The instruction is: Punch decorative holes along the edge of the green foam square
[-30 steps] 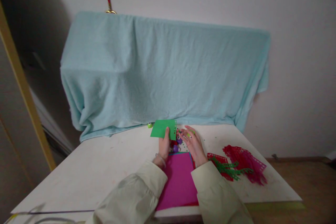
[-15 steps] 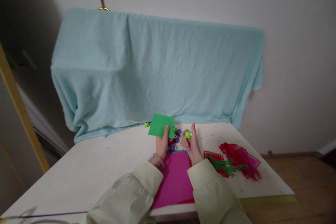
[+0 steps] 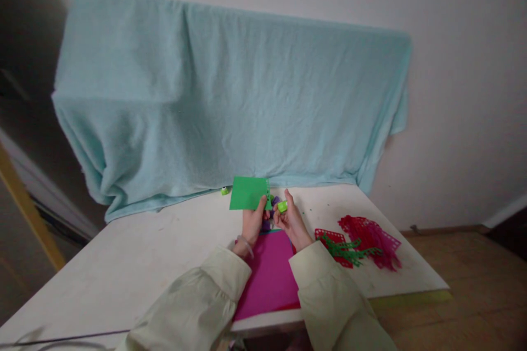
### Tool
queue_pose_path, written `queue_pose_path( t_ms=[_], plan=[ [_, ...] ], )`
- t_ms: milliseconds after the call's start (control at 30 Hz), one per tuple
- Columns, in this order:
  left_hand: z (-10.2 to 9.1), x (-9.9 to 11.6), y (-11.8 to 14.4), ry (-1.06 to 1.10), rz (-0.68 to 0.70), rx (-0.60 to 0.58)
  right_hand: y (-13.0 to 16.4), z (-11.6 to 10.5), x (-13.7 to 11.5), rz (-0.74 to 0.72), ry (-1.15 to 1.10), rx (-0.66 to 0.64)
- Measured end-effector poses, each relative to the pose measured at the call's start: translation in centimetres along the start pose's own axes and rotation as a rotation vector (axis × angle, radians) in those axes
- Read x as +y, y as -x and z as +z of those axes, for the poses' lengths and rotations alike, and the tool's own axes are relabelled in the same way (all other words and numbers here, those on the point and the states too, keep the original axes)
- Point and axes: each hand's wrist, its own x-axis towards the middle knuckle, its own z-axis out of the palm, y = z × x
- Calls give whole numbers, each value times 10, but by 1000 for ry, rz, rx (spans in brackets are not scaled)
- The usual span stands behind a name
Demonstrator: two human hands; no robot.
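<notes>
A green sheet of paper [image 3: 247, 193] with a row of small punched holes down its right edge is pinched in my left hand [image 3: 252, 225]. My right hand [image 3: 295, 226] grips a small lime-green craft punch [image 3: 282, 206], thumb raised over it, just right of the paper's holed edge. Behind and between the hands lie several small purple punches [image 3: 267, 225], partly hidden. Under my wrists rests a stack of coloured paper with a magenta sheet [image 3: 267, 277] on top.
To the right lie red perforated paper [image 3: 331, 238], green lacy strips [image 3: 349, 253] and a red and magenta cut-paper pile [image 3: 373, 236]. Another lime-green punch [image 3: 224, 191] sits at the back, near the light blue cloth [image 3: 230, 93]. The white table [image 3: 135, 269] stretches left.
My right hand has moved left with the green punch, closer to the paper's holed edge. The green paper has turned to lie squarer in view. The whole view has shifted slightly.
</notes>
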Motion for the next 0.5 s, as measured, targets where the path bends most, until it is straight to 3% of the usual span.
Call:
queue_pose_path(
  t_ms=[200, 500],
  plan=[
    [1, -1, 5, -204, 163, 7, 0, 1, 3, -238, 117, 55],
    [1, -1, 9, -242, 216, -4, -7, 2, 9, -196, -127, 4]
  ],
)
